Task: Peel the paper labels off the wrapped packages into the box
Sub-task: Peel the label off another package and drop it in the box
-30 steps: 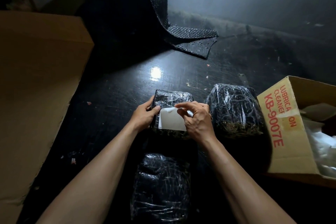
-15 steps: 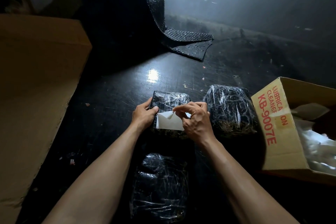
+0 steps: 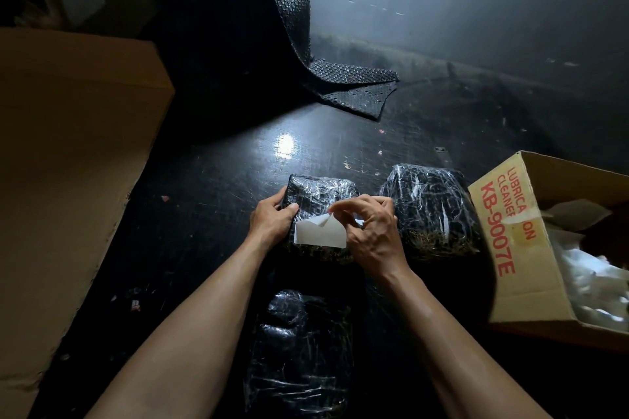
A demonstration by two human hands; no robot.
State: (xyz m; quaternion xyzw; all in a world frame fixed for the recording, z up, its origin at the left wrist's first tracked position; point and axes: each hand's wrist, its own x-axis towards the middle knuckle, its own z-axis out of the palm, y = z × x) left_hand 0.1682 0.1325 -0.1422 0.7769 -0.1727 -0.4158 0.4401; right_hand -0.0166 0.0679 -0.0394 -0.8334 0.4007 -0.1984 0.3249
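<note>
A black package wrapped in clear film point(image 3: 320, 192) lies on the dark floor in the middle of the view. A white paper label point(image 3: 318, 234) sticks to its near face, its top edge curled up. My left hand point(image 3: 272, 218) grips the package's left side. My right hand point(image 3: 372, 230) pinches the lifted top edge of the label between thumb and fingers. A second wrapped package point(image 3: 430, 209) lies just to the right, and a third point(image 3: 299, 350) lies between my forearms. An open cardboard box point(image 3: 503, 248) with red lettering stands at the right, holding crumpled pale paper.
A large brown cardboard box point(image 3: 68, 163) fills the left side. A sheet of black bubble wrap point(image 3: 350, 82) hangs down and spreads on the floor at the back. Small scraps dot the dark floor, and a dark wall rises behind.
The label lay flat a second ago; my right hand has since lifted its top edge, which now curls up from the package. My left hand keeps the same grip.
</note>
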